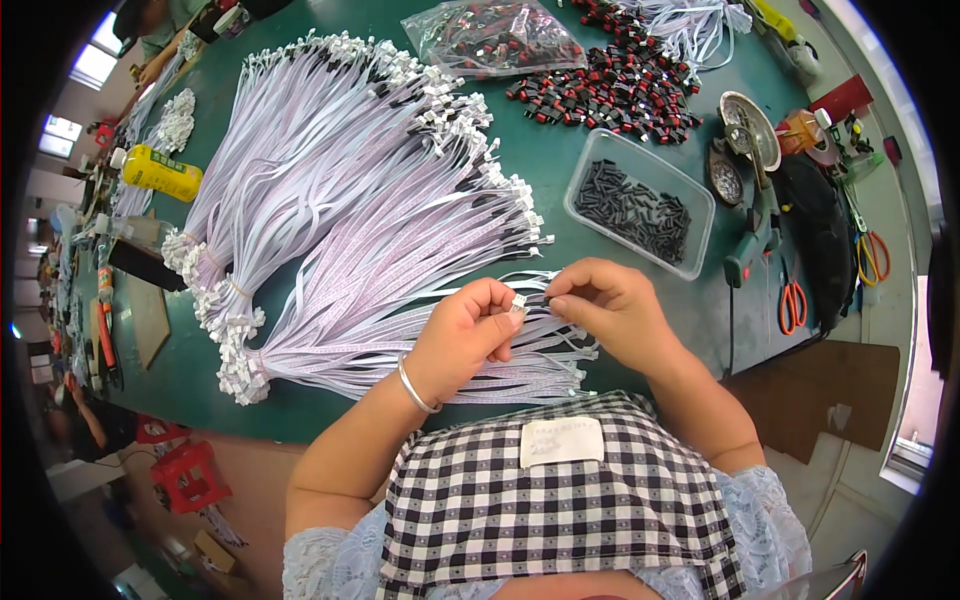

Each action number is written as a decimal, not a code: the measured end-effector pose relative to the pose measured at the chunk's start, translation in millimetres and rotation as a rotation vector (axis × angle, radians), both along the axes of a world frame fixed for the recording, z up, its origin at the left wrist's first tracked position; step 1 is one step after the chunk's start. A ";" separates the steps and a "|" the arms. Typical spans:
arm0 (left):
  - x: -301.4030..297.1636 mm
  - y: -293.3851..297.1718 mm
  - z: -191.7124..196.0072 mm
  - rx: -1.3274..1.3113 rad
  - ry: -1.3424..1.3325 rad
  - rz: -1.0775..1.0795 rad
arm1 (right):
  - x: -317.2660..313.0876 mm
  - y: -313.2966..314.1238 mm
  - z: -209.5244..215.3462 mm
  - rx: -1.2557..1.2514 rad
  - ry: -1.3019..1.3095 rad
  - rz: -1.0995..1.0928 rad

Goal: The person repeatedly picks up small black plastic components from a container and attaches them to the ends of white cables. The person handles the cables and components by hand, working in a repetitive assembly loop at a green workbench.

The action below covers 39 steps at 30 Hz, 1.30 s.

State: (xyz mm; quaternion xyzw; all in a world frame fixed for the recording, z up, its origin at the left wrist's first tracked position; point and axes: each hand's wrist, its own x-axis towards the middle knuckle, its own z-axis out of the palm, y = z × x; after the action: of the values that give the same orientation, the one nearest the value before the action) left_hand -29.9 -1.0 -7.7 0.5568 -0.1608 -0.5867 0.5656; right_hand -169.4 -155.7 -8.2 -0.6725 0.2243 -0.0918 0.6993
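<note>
My left hand [462,330], with a bangle at its wrist, pinches a small white connector [519,302] between thumb and fingers. Close beside it, the thumb and fingertips of my right hand [612,308] are pressed together; whatever they hold is too small to make out. Both hands are over a fanned bundle of flat white ribbon cables [375,270], whose loose ends spread beneath my wrists. White plugs [243,375] gather the other ends at the left. Beyond my right hand, a clear plastic box [703,243] contains short black tubes [640,212].
Red and black parts [620,95] lie heaped at the back, beside a clear bag [490,35] of similar ones. To the right are a metal dish [765,135], a green-handled tool [745,258] and scissors [792,305]. A yellow bottle [160,173] lies left. Another person's arm [155,68] shows far left.
</note>
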 end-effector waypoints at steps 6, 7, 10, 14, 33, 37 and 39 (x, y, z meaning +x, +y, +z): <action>-0.8 -1.4 1.4 0.000 -0.008 -0.014 | 3.0 1.0 1.9 -0.070 0.004 0.029; -0.9 -1.5 1.3 0.001 -0.010 -0.016 | 3.1 0.8 1.7 -0.080 -0.003 0.031; -1.1 -1.4 0.6 -0.004 -0.003 -0.018 | 3.2 1.0 1.9 -0.097 -0.005 0.044; -1.5 -1.9 1.3 0.006 -0.017 -0.023 | 4.5 0.2 5.4 -0.127 0.006 0.084; 2.4 18.0 13.4 -0.131 -0.865 -0.218 | 2.8 3.4 3.5 -0.195 -0.054 0.185; -2.0 19.7 16.8 -0.041 -0.760 -0.119 | 4.1 3.3 8.3 -0.353 -0.076 0.242; -2.5 17.9 20.7 -0.070 -0.838 -0.103 | 5.5 2.8 13.9 -0.385 -0.083 0.258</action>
State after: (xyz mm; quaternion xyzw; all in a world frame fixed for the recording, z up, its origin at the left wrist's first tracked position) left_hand -32.4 16.9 13.0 0.7188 -0.4244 -0.3314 0.4398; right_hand -164.0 -152.8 5.8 -0.8122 0.0857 -0.0705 0.5727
